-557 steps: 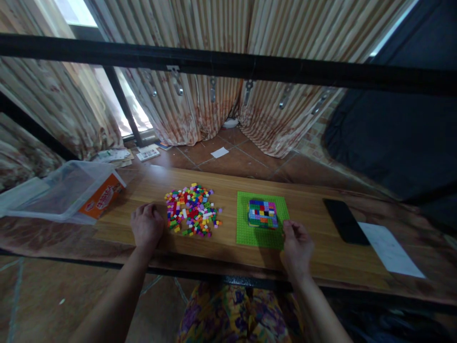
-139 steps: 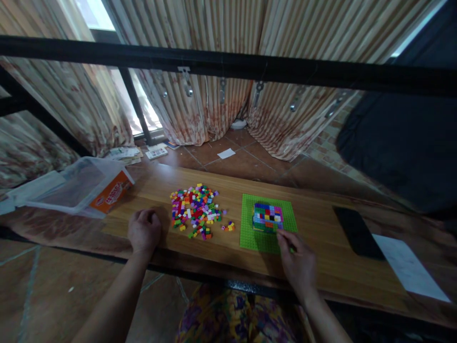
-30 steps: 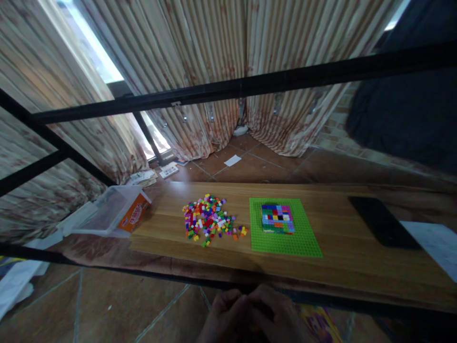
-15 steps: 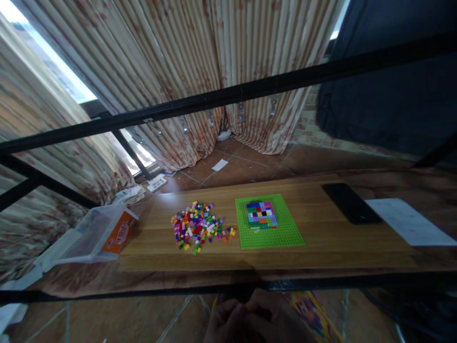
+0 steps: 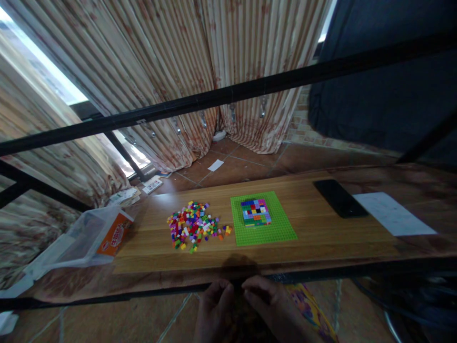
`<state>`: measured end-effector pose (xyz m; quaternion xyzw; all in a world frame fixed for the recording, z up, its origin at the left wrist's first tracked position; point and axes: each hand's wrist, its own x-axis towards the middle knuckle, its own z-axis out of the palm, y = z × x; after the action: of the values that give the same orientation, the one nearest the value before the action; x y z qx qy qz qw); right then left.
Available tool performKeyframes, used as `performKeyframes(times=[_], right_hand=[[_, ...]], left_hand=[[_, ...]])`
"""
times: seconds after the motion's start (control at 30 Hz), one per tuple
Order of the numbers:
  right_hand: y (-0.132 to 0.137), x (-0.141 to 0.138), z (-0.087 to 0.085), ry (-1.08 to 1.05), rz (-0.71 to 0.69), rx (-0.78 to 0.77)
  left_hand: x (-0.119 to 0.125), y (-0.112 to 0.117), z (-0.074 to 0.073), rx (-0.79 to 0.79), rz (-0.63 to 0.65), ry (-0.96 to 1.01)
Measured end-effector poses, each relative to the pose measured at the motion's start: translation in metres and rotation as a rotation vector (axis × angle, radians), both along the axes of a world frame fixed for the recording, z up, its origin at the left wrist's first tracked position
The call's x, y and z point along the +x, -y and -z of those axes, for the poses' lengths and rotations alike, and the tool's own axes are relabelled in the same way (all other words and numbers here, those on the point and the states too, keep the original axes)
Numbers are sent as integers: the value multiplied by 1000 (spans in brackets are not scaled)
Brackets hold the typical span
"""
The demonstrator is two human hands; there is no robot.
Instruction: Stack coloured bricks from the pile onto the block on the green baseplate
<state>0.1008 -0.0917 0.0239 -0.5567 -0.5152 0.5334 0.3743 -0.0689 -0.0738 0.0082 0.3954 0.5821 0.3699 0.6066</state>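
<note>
My left hand is below the table's front edge, in shadow, thumb and curled forefinger close together; anything pinched there is too dark to make out. To its right is my right hand, a small gap between us two hands; its fingers are bent, with the thumb apart from them and nothing visible between. Beyond them, a green baseplate lies on the wooden board, bearing a multicoloured block of small building bricks. Left of the plate is a loose pile of small coloured bricks.
A clear plastic box with an orange label stands left of the wooden board. On the right lie a black phone and a white sheet of paper. A black rail crosses beyond the table, before curtains.
My hands were together and have moved apart, the left one to the left. The camera view has shifted slightly. The bricks and plate look the same.
</note>
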Motion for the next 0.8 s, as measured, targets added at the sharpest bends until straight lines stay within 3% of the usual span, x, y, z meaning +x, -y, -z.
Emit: performKeyframes(times=[0.23,0.3,0.5,0.67,0.8], right_hand=[[-1,6,14,34,47,-5],[-2,7,15,22,76,-19],[-7,20,11,154,137,18],[-23,44,2,227,198,136],[-55,68,1,266,324,274]], left_hand=[[-33,-58,-22,378,-67,-491],[-39,-77,-22,460,-15,-625],[-40,-113,-4,705,12,-980],[-35,-116,13,821,27,-1098],[-34,-116,22,897,-31,-1106]])
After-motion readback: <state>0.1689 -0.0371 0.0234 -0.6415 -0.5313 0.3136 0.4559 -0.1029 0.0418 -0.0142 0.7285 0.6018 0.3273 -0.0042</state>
